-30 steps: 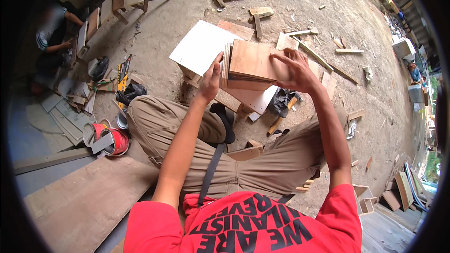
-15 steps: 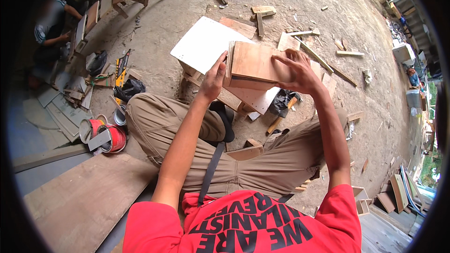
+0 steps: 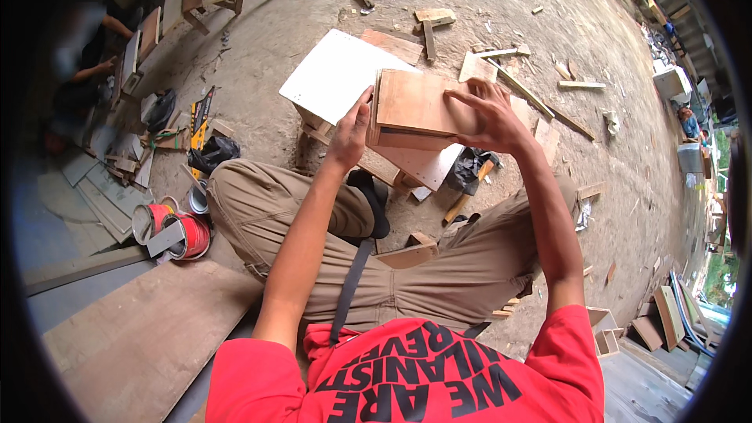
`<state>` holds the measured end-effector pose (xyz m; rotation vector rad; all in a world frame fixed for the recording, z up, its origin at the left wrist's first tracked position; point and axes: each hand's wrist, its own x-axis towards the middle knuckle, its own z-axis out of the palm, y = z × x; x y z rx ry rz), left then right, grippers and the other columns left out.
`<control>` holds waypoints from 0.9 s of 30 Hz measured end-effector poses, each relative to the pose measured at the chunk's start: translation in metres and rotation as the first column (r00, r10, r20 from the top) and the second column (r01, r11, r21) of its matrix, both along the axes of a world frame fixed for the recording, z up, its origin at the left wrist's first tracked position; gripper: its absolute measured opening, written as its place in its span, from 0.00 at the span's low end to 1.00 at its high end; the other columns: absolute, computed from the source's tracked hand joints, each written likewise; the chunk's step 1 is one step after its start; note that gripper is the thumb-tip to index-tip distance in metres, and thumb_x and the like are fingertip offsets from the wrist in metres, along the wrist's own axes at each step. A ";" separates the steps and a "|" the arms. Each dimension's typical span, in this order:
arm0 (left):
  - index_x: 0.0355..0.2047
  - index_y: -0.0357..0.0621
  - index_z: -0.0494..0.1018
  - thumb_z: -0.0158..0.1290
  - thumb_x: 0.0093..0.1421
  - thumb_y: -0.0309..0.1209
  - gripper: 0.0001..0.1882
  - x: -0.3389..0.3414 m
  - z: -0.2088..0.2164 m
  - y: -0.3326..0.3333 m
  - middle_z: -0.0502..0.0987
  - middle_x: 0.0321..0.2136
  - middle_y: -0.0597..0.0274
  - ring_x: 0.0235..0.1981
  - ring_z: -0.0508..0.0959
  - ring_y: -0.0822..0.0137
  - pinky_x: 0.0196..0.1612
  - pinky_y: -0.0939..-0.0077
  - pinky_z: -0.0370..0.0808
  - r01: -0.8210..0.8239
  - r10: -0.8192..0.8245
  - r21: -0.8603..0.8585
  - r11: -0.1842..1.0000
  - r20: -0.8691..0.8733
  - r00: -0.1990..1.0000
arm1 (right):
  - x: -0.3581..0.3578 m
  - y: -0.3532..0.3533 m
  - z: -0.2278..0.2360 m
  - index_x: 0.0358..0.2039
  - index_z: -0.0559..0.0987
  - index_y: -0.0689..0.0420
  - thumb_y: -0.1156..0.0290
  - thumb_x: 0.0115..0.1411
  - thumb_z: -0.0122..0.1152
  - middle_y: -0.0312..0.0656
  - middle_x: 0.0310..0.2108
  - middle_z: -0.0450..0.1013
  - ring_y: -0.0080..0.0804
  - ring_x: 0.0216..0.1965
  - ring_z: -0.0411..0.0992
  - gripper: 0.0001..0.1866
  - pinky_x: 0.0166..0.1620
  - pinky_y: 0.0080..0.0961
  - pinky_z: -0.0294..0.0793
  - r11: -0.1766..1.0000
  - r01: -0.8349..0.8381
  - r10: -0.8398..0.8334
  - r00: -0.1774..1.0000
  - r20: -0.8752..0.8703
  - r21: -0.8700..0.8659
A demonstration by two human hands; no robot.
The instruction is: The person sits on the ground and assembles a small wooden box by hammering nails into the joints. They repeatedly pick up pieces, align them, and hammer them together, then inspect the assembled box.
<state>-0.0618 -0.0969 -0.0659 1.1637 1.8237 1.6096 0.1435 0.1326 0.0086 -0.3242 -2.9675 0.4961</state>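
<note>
A small plywood box [image 3: 423, 102] rests over a stand with a white top [image 3: 329, 70] in front of my crossed legs. My left hand [image 3: 352, 133] presses against the box's left end, its fingers stretched along that panel. From the right, my right hand [image 3: 493, 116] grips the other end, fingers bent over the top face and thumb along the near side. A dark gap shows under the top panel on the near side. The far side of the box is hidden.
Wood offcuts [image 3: 435, 19] lie scattered on the dirt floor. A hammer [image 3: 470, 192] beside a black plastic bag [image 3: 468, 168] lies near my right knee. Red paint cans [image 3: 188, 236] and a yellow handsaw [image 3: 200, 121] are at left. Another person [image 3: 86, 47] sits at far left.
The box has turned slightly, and less of its layered left edge shows. Both hands keep their places on it. The whole view has shifted a little.
</note>
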 end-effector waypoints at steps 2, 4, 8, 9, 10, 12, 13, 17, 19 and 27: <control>0.64 0.29 0.58 0.33 0.70 0.58 0.42 0.001 0.000 0.002 0.62 0.64 0.39 0.68 0.58 0.51 0.69 0.66 0.53 -0.007 0.006 0.011 1.000 0.056 0.998 | 0.000 0.000 -0.001 0.62 0.72 0.36 0.50 0.40 0.77 0.55 0.63 0.58 0.53 0.64 0.57 0.44 0.68 0.49 0.52 1.000 -0.002 0.002 1.000 -0.005 0.016; 0.64 0.26 0.57 0.34 0.70 0.57 0.42 0.002 0.000 0.002 0.62 0.64 0.38 0.68 0.58 0.52 0.69 0.67 0.53 -0.004 0.003 0.011 1.000 0.078 0.997 | 0.000 0.000 -0.001 0.62 0.72 0.35 0.49 0.40 0.77 0.55 0.63 0.58 0.53 0.64 0.57 0.45 0.68 0.48 0.51 1.000 -0.001 0.001 1.000 -0.004 0.029; 0.64 0.23 0.55 0.37 0.70 0.54 0.41 0.005 0.002 0.002 0.61 0.64 0.36 0.68 0.59 0.53 0.68 0.69 0.54 0.015 -0.014 -0.024 1.000 0.032 0.999 | -0.002 -0.003 0.000 0.62 0.72 0.35 0.50 0.41 0.76 0.55 0.63 0.58 0.53 0.65 0.57 0.44 0.68 0.48 0.51 1.000 0.013 -0.013 1.000 0.014 0.000; 0.64 0.22 0.55 0.38 0.70 0.53 0.40 0.007 0.003 0.002 0.61 0.64 0.36 0.67 0.60 0.54 0.68 0.69 0.54 0.017 -0.016 -0.037 0.999 0.014 1.000 | -0.003 -0.004 0.002 0.62 0.72 0.35 0.50 0.41 0.76 0.55 0.63 0.58 0.53 0.65 0.57 0.44 0.68 0.48 0.51 1.000 0.018 -0.018 1.000 0.020 -0.021; 0.64 0.22 0.55 0.39 0.70 0.52 0.39 0.007 0.003 0.003 0.62 0.63 0.36 0.67 0.60 0.54 0.68 0.70 0.54 0.017 -0.016 -0.027 0.999 0.019 1.000 | -0.004 -0.006 0.003 0.62 0.72 0.35 0.50 0.41 0.76 0.55 0.63 0.58 0.52 0.64 0.57 0.44 0.67 0.48 0.51 1.000 0.013 -0.013 1.000 0.018 -0.004; 0.64 0.22 0.55 0.41 0.70 0.49 0.38 0.007 0.002 0.003 0.62 0.63 0.36 0.67 0.60 0.55 0.68 0.70 0.54 0.017 -0.017 -0.007 1.000 0.029 0.999 | -0.005 -0.007 0.004 0.62 0.71 0.35 0.50 0.41 0.76 0.55 0.62 0.59 0.52 0.64 0.57 0.44 0.67 0.48 0.51 1.000 0.003 -0.004 1.000 0.015 0.028; 0.64 0.23 0.56 0.41 0.70 0.48 0.37 0.007 0.000 0.003 0.62 0.63 0.36 0.67 0.60 0.56 0.68 0.70 0.54 0.013 -0.013 0.002 1.000 0.024 1.000 | -0.005 -0.007 0.003 0.62 0.72 0.35 0.49 0.42 0.76 0.55 0.62 0.59 0.52 0.64 0.57 0.44 0.67 0.48 0.51 1.000 -0.003 0.003 1.000 0.006 0.028; 0.63 0.22 0.56 0.42 0.70 0.43 0.34 0.008 -0.001 0.002 0.62 0.63 0.37 0.67 0.61 0.56 0.68 0.70 0.54 -0.003 0.003 0.016 1.000 0.005 1.000 | -0.004 -0.005 0.001 0.62 0.72 0.35 0.49 0.41 0.76 0.55 0.61 0.60 0.52 0.63 0.57 0.44 0.67 0.49 0.51 1.000 -0.010 0.010 1.000 -0.002 0.028; 0.64 0.23 0.56 0.43 0.69 0.45 0.36 0.008 -0.001 0.002 0.62 0.64 0.37 0.67 0.60 0.55 0.68 0.69 0.54 -0.001 0.000 0.010 1.000 0.005 1.000 | -0.004 -0.005 0.001 0.63 0.71 0.36 0.50 0.40 0.77 0.55 0.62 0.59 0.52 0.63 0.57 0.45 0.67 0.49 0.51 1.000 -0.014 0.014 1.000 0.009 0.027; 0.69 0.34 0.49 0.66 0.36 0.67 0.70 -0.034 0.033 0.004 0.55 0.67 0.41 0.70 0.55 0.52 0.70 0.57 0.54 0.082 -0.108 -0.124 0.989 -0.221 0.969 | 0.002 0.001 0.003 0.69 0.59 0.37 0.41 0.40 0.77 0.52 0.67 0.53 0.56 0.68 0.51 0.57 0.68 0.55 0.51 0.995 -0.015 0.006 0.996 -0.089 -0.100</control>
